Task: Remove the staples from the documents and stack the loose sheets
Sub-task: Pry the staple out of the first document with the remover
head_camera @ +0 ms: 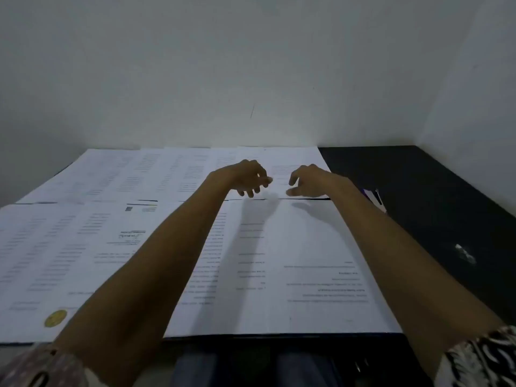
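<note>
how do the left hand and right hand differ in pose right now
The left hand has its fingers curled down with the tips bunched close; the right hand holds thumb and forefinger apart, like an open claw. The left hand's fingers point down at the sheets; the right hand's point sideways toward the left hand. Both reach over the seam between the rows of sheets. Whether the left hand pinches anything is unclear.

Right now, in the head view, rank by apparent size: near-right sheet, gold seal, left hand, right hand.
1. near-right sheet
2. left hand and right hand: alike, so unranked
3. gold seal: smallest, despite lying nearer the camera
</note>
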